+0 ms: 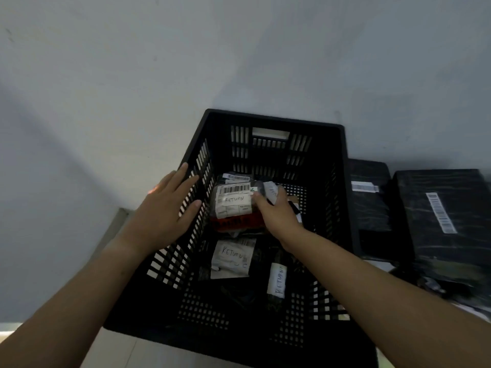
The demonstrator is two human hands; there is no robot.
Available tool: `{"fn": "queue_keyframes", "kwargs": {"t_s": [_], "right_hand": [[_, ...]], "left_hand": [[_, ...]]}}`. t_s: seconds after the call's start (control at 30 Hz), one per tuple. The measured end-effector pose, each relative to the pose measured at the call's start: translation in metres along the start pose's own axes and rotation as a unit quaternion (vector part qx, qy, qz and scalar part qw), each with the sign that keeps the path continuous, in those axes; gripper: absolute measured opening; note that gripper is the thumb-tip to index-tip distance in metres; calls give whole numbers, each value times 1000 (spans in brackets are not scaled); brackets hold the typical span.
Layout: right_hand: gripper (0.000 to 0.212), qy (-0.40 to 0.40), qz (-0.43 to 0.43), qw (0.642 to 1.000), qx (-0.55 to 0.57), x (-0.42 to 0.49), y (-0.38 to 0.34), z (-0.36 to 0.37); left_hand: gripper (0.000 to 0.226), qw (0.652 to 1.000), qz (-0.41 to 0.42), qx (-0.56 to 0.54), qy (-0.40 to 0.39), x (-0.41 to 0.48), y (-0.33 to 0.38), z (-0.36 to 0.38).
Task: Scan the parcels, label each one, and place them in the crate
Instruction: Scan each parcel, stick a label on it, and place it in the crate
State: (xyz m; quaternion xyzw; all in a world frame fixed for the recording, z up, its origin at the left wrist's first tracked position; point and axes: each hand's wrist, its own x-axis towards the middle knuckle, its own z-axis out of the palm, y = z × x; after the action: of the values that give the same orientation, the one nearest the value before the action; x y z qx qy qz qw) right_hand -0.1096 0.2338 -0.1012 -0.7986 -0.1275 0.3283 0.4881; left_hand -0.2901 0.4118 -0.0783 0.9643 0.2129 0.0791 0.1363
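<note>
Parcel [233, 206] inside crate [273, 119]; right hand [277, 212] gripping its edge; left hand [164, 208] flat, fingers straight, on rim.

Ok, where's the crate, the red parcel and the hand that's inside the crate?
crate [273, 118]: head view, on its far rim.
red parcel [236, 223]: head view, on the red wrap below its white label.
right hand [279, 211]: head view, on the back of the hand.

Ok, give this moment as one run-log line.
phase: placing | right hand: grips grey RETURN-labelled parcel inside black slotted plastic crate | left hand: open at crate's left wall
</note>
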Motion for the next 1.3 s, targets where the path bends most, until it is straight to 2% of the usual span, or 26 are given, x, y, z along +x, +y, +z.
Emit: {"fn": "queue_keyframes", "kwargs": {"t_s": [0.1, 0.17, 0.3, 0.4, 0.47, 0.6, 0.77, 0.83, 0.93, 1.03, 1.13, 1.23, 1.3], "right_hand": [[86, -55, -51, 997, 11, -34, -18, -35], [86, -68, -101, 992, 22, -60, -21, -65], [75, -21, -161, 985, 56, -106, 3, -132], [70, 36, -161, 983, 75, -135, 36, -186], [66, 86, -147, 982, 85, -152, 57, -222], [58, 190, -114, 971, 91, -172, 96, -294], [56, 239, -86, 963, 94, -184, 141, -376], [57, 247, -82, 962, 79, -180, 157, -407], [58, 270, -90, 957, 56, -160, 172, -454], [59, 303, -88, 948, 42, -124, 175, -502], [61, 301, -58, 950, 53, -87, 178, -545], [43, 287, -32, 956, 51, -61, 181, -571], [40, 282, -44, 958, 22, -45, 186, -581]], "left_hand": [[65, 998, 13, 58, 18, 1, 3, 4], [62, 998, -2, 45, 32, -1, 24, 4], [54, 991, -1, -112, 77, -2, 116, 15], [43, 969, 37, -238, 57, 1, 204, 35], [42, 963, 71, -257, 39, 4, 257, 51], [45, 971, 104, -215, 13, 13, 319, 83], [45, 994, 93, -55, -6, 11, 330, 108], [46, 996, 84, -27, -8, 16, 340, 110], [42, 993, 111, -36, -21, 34, 382, 119], [55, 985, 152, -62, -42, 52, 439, 136], [66, 982, 152, -75, -84, 61, 486, 163], [68, 983, 129, -54, -117, 61, 505, 186], [69, 986, 125, -31, -104, 58, 506, 196]]}}
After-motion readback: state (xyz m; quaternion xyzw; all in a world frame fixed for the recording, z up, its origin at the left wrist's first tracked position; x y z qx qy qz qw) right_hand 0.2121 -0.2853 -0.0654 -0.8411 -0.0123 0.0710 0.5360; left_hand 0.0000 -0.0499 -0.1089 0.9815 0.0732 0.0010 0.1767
